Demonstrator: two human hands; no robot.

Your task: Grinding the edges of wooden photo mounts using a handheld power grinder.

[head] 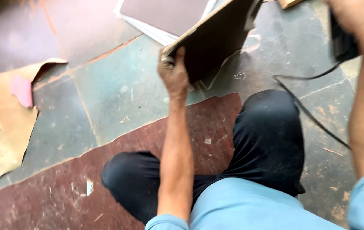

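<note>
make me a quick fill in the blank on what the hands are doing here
1. The left hand grips the lower corner of a dark ____, tilted up off the floor.
2. The right hand holds a black tool whose ____ trails across the stone floor.
3. The person's knee rests on a reddish-brown ____.

Missing words: board; cord; sheet

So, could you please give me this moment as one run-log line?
left hand: grips tilted dark board at its corner | right hand: on black tool, grip unclear | cord trails over floor
</note>
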